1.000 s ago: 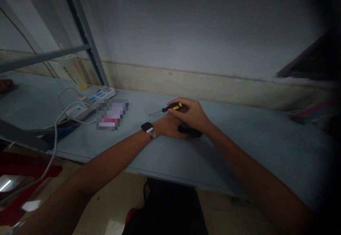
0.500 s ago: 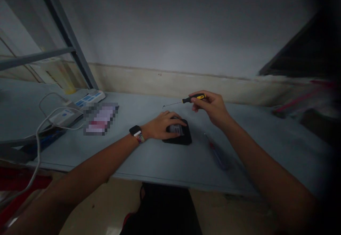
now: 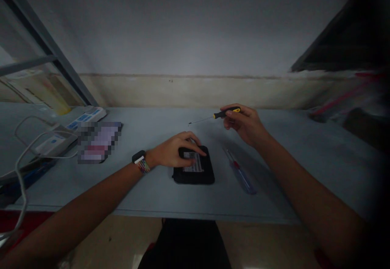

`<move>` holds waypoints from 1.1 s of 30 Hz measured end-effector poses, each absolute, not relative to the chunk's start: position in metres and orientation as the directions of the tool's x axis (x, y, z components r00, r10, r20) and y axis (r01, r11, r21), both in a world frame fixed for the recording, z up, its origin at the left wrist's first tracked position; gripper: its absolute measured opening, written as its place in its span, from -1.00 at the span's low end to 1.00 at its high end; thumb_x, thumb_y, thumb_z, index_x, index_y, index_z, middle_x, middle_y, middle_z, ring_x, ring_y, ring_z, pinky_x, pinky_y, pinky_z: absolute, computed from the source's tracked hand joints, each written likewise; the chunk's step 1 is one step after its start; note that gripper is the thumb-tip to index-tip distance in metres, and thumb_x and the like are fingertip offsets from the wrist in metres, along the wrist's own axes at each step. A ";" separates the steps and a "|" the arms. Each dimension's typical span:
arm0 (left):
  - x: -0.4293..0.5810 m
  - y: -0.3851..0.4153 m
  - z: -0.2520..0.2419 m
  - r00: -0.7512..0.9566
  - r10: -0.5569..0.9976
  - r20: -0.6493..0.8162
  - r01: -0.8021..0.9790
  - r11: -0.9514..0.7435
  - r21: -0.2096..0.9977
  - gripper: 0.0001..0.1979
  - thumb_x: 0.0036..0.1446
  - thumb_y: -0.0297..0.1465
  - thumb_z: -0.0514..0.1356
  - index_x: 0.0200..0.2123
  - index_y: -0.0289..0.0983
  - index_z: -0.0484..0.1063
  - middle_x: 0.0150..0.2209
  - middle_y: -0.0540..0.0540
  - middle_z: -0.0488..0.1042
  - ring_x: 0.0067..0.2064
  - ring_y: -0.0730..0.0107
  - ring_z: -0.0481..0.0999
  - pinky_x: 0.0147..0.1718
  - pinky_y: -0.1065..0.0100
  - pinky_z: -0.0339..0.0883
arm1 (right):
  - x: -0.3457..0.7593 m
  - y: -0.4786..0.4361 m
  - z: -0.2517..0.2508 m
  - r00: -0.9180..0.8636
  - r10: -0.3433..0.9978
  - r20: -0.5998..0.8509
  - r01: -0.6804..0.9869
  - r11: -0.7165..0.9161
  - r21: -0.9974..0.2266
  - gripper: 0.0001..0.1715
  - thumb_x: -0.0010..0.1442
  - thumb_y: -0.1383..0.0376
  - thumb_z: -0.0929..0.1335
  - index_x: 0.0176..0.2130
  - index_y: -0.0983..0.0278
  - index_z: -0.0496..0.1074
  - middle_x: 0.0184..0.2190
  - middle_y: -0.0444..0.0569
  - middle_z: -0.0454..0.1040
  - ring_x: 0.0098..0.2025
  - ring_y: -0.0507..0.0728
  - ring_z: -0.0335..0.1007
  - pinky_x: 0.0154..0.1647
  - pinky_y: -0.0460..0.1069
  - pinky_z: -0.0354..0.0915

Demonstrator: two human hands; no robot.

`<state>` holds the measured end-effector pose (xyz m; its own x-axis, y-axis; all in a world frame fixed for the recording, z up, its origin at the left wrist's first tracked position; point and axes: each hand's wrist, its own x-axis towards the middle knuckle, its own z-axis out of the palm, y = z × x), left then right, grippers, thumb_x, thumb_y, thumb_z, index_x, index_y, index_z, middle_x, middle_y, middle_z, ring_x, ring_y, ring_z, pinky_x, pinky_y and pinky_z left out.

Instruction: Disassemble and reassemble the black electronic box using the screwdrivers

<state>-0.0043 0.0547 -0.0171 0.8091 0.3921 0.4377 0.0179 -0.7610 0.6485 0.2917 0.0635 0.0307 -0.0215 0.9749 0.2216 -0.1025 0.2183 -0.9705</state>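
My left hand (image 3: 179,150) lies over a flat black box-shaped device (image 3: 209,171) with a pale printed label, fingers spread across its top. The thumb crosses the label, and part of the far side is hidden under the hand. In my right hand (image 3: 243,124) is a black and yellow screwdriver (image 3: 227,113), pinched by its handle and raised above the desk. Its thin shaft points left, and a tiny dark bit at the tip is too small to make out. A second screwdriver (image 3: 240,173), with a clear handle and red collar, rests on the desk between the device and my right forearm.
On the left of the blue-grey desk (image 3: 152,198) are a partly blurred phone (image 3: 105,143), a white power strip (image 3: 85,118) and a white cable (image 3: 20,175). Behind them stand a metal post and a yellowish container (image 3: 48,94). A pink-edged bag (image 3: 344,94) sits far right.
The view has shifted, so the desk things sit further left. More of the device and its label shows beside my left hand. The screwdriver stays in my right hand, still raised.
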 end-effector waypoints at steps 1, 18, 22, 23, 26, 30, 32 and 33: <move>-0.004 0.054 -0.016 0.810 0.388 0.439 0.006 -0.755 0.656 -0.67 0.27 -0.37 0.41 0.10 -0.16 0.74 0.09 -0.25 0.56 0.13 0.11 0.60 0.23 0.02 0.50 | 0.291 0.063 0.031 -0.028 0.975 0.220 -0.103 0.216 -0.971 -0.70 0.02 0.21 0.67 -0.21 0.23 0.73 -0.40 -0.08 0.62 -0.51 0.02 0.46 -0.50 -0.05 0.34; -0.008 0.055 -0.010 0.761 0.551 0.342 0.008 -0.536 0.844 -0.83 0.39 -0.29 0.36 -0.08 -0.21 0.73 -0.02 -0.21 0.71 0.01 0.20 0.68 0.04 0.19 0.51 | 0.282 0.056 0.033 -0.052 0.975 0.218 -0.087 0.213 -0.973 -0.72 0.03 0.17 0.65 -0.24 0.20 0.69 -0.38 -0.07 0.59 -0.49 0.02 0.39 -0.51 -0.02 0.35; -0.009 0.061 -0.013 0.673 0.680 0.291 -0.018 -0.379 0.925 -0.77 0.38 -0.21 0.37 -0.11 -0.27 0.68 -0.16 -0.16 0.69 -0.13 0.28 0.65 -0.14 0.30 0.47 | 0.284 0.057 0.033 -0.037 0.975 0.218 -0.066 0.215 -0.974 -0.72 0.04 0.15 0.64 -0.23 0.17 0.68 -0.38 -0.07 0.57 -0.49 0.03 0.39 -0.51 0.00 0.35; -0.009 0.062 -0.015 0.647 0.705 0.292 -0.043 -0.349 0.936 -0.76 0.35 -0.21 0.39 -0.12 -0.27 0.66 -0.17 -0.16 0.68 -0.14 0.29 0.65 -0.15 0.30 0.48 | 0.285 0.057 0.032 -0.037 0.975 0.220 -0.061 0.218 -0.974 -0.72 0.05 0.15 0.64 -0.23 0.17 0.68 -0.37 -0.07 0.57 -0.49 0.03 0.39 -0.51 0.00 0.35; -0.006 0.066 -0.019 0.572 0.766 0.293 -0.107 -0.285 0.952 -0.73 0.28 -0.21 0.46 -0.13 -0.28 0.61 -0.21 -0.13 0.66 -0.19 0.34 0.64 -0.17 0.33 0.50 | 0.285 0.057 0.031 -0.049 0.973 0.226 -0.052 0.224 -0.973 -0.72 0.07 0.14 0.64 -0.22 0.17 0.67 -0.37 -0.07 0.56 -0.49 0.03 0.38 -0.50 0.00 0.35; -0.004 0.070 -0.023 0.505 0.810 0.297 -0.164 -0.248 0.955 -0.65 0.22 -0.22 0.53 -0.11 -0.28 0.53 -0.23 -0.07 0.62 -0.23 0.40 0.64 -0.20 0.35 0.52 | 0.282 0.056 0.030 -0.055 0.974 0.221 -0.070 0.217 -0.974 -0.75 0.06 0.19 0.64 -0.23 0.18 0.70 -0.40 -0.08 0.55 -0.48 0.03 0.40 -0.49 -0.01 0.34; -0.004 0.070 -0.024 0.477 0.823 0.308 -0.182 -0.250 0.951 -0.63 0.21 -0.23 0.54 -0.09 -0.28 0.51 -0.22 -0.07 0.61 -0.23 0.41 0.65 -0.19 0.35 0.53 | 0.281 0.055 0.031 -0.056 0.974 0.218 -0.075 0.214 -0.974 -0.76 0.06 0.21 0.65 -0.24 0.18 0.71 -0.40 -0.09 0.56 -0.47 0.03 0.42 -0.48 -0.02 0.34; -0.004 0.070 -0.023 0.463 0.828 0.315 -0.191 -0.254 0.948 -0.63 0.20 -0.24 0.54 -0.10 -0.29 0.51 -0.22 -0.06 0.60 -0.23 0.42 0.65 -0.18 0.36 0.53 | 0.281 0.055 0.031 -0.059 0.974 0.218 -0.074 0.214 -0.974 -0.77 0.06 0.21 0.65 -0.24 0.18 0.71 -0.40 -0.09 0.56 -0.48 0.02 0.42 -0.49 -0.02 0.34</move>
